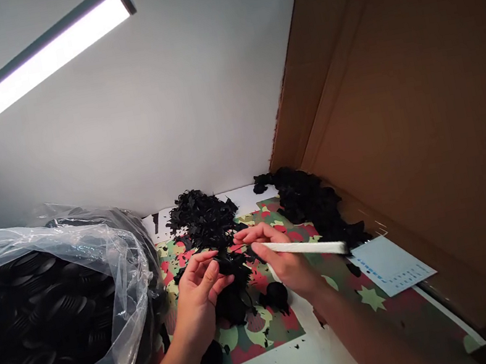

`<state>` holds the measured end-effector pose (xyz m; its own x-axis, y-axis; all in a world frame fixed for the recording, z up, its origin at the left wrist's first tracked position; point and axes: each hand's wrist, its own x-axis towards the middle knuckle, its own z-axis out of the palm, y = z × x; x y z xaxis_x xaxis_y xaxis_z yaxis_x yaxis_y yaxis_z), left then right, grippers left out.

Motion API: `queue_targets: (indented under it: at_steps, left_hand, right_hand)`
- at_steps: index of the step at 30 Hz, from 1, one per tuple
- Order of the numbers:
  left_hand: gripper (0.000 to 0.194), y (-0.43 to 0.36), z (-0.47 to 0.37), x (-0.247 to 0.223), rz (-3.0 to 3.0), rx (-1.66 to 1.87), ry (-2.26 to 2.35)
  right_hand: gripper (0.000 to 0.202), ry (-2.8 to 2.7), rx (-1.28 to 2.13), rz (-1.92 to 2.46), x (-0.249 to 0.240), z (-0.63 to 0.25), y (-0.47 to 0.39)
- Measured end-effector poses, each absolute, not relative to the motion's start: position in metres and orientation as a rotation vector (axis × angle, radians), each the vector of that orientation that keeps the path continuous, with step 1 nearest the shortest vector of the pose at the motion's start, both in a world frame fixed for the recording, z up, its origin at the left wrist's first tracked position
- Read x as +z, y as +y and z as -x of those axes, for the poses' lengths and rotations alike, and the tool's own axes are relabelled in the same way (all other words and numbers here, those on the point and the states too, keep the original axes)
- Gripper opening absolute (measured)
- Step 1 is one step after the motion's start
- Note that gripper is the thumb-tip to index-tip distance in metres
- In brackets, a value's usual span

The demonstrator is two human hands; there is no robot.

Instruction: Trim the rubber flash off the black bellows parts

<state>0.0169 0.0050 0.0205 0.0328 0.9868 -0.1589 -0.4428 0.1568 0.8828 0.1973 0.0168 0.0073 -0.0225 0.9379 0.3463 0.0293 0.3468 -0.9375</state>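
Observation:
My left hand [200,287] is closed, thumb and fingertips pinching a small black rubbery piece [225,263]; its exact shape blends into the black scraps behind it. My right hand [279,257] is closed around a slim white-handled tool [311,247]. The handle's dark rear end points to the right, while the working tip toward my left hand is too fine to make out. Just beyond both hands rises a heap of shredded black scraps [202,217]. Below them, rounded black pieces [275,297] lie on the camouflage-patterned sheet [275,327].
At left stands a clear plastic bag [131,270] full of ribbed black round parts [37,325]. A dark pile of black pieces [307,199] lines the cardboard wall [423,112] on the right. Near it lies a pale printed card [394,265]. A tube light [39,67] hangs above.

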Motion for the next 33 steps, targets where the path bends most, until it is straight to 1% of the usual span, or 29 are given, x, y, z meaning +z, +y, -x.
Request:
queue_targets:
  at_steps: [3, 7, 9, 12, 17, 18, 21, 23, 26, 30, 33]
  left_hand:
    - [0.044, 0.008, -0.016, 0.016, -0.761, 1.284, 0.977]
    - [0.045, 0.009, -0.015, 0.012, -0.853, 1.301, 1.047]
    - [0.046, 0.008, -0.015, 0.012, -0.891, 1.327, 1.079]
    - [0.050, 0.005, -0.015, 0.016, -0.887, 1.354, 1.086]
    - [0.049, 0.001, -0.017, 0.024, -0.842, 1.327, 1.097]
    - [0.050, 0.000, -0.018, 0.025, -0.824, 1.321, 1.101]
    - [0.052, 0.000, -0.019, 0.026, -0.781, 1.316, 1.095]
    - [0.048, 0.002, -0.017, 0.025, -0.830, 1.280, 1.103]
    - [0.043, 0.007, -0.009, 0.023, -1.155, 1.165, 1.130]
    - [0.022, 0.013, 0.001, 0.020, -1.751, 1.069, 1.174]
    - [0.018, 0.014, 0.003, 0.020, -1.942, 1.056, 1.213]
  right_hand:
    - [0.020, -1.417, 0.947, 0.793, 0.006, -0.188, 0.007]
    - [0.031, -1.711, 0.866, 0.958, 0.003, -0.179, -0.003]
    - [0.040, -1.846, 0.780, 1.041, 0.004, -0.175, -0.006]
    - [0.049, -2.003, 0.644, 1.045, 0.009, -0.172, -0.009]
    - [0.043, -2.068, 0.375, 0.990, 0.014, -0.173, -0.007]
    - [0.039, -2.070, 0.296, 0.969, 0.014, -0.174, -0.006]
    - [0.017, -2.096, 0.075, 0.926, 0.010, -0.175, -0.003]
    - [0.009, -2.119, -0.012, 0.940, 0.008, -0.174, -0.001]
    - [0.008, -2.112, -0.065, 1.029, 0.005, -0.172, 0.001]
    - [0.012, -2.130, -0.087, 1.115, 0.003, -0.171, 0.001]
    - [0.014, -2.176, -0.060, 1.144, 0.003, -0.172, 0.001]
